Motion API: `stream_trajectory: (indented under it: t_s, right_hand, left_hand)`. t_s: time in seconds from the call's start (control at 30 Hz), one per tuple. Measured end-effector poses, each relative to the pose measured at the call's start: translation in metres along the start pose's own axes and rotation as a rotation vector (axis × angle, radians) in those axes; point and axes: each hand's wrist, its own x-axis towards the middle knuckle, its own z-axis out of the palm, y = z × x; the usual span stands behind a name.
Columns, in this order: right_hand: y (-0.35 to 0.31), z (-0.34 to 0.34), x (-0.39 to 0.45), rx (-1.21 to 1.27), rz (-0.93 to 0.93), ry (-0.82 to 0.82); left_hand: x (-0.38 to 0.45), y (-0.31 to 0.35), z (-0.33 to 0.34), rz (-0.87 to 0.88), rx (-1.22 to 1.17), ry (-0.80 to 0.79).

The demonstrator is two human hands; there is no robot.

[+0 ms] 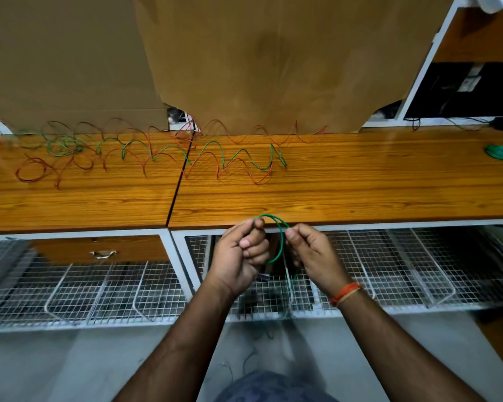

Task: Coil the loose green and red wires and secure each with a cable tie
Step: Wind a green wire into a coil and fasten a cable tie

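I observe both hands at the near edge of the wooden desk (331, 192), the left hand (240, 256) and the right hand (312, 250) each pinching a small green wire loop (280, 242) between thumb and curled fingers, with loose green and red wires (157, 153) sprawled along the desk's far side.

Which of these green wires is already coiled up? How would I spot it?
Follow the wooden desk to its far right end. There lies a small coiled green wire, wound into a tight ring, unlike the loose green wire sprawling in waves at the left.
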Motion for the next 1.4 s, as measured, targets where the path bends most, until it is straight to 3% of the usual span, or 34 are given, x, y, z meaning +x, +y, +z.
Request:
stream_trajectory:
  t_s: [0.2, 0.27, 0.43, 0.53, 0.63, 0.73, 0.9, 1.07, 1.17, 1.27, 1.33, 1.4]
  right_hand:
    - [0.035, -0.023, -0.032, 0.094, 0.223, 0.137]
    - [0.048, -0.031, -0.042, -0.095, 0.225, 0.156]
    - [0.047, -0.038, -0.064, -0.494, 0.08, -0.018]
    - [0.026, -0.036, -0.064, -0.595, -0.151, -0.177]
    - [-0.009, -0.028, -0.055, -0.622, -0.346, -0.255]
    - [-0.042, -0.021, -0.04, -0.613, -0.492, -0.245]
    - [-0.064, -0.018, -0.017, -0.567, -0.55, -0.105]
    - [-0.063, -0.023, 0.002, -0.479, -0.492, 0.029]
    - [-0.051, -0.022, 0.006, -0.398, -0.359, 0.089]
    - [-0.042, -0.019, 0.004, -0.342, -0.145, 0.01]
    - [-0.038, -0.013, -0.002, -0.132, 0.029, -0.122]
    - [-0.036, -0.006, -0.007, 0.13, 0.173, -0.154]
  left_hand:
    - [-0.008, 0.012, -0.012, 0.106, -0.208, 0.083]
    - [-0.009, 0.014, -0.017, 0.15, -0.25, 0.105]
    - [-0.009, 0.021, -0.027, 0.291, -0.247, 0.189]
    - [-0.006, 0.018, -0.033, 0.343, -0.051, 0.293]
    - [-0.005, 0.006, -0.033, 0.375, 0.291, 0.328]
    - [-0.01, -0.006, -0.022, 0.312, 0.662, 0.272]
    - [-0.015, -0.02, -0.001, 0.199, 0.805, 0.122]
    - [-0.018, -0.02, 0.005, 0.122, 0.655, 0.031]
    - [-0.016, -0.017, 0.004, 0.078, 0.539, 0.004]
    - [-0.017, -0.015, 0.003, 0.068, 0.458, -0.068]
    - [-0.018, -0.014, 0.004, 0.068, 0.423, -0.09]
    - [-0.018, -0.014, 0.003, 0.067, 0.419, -0.082]
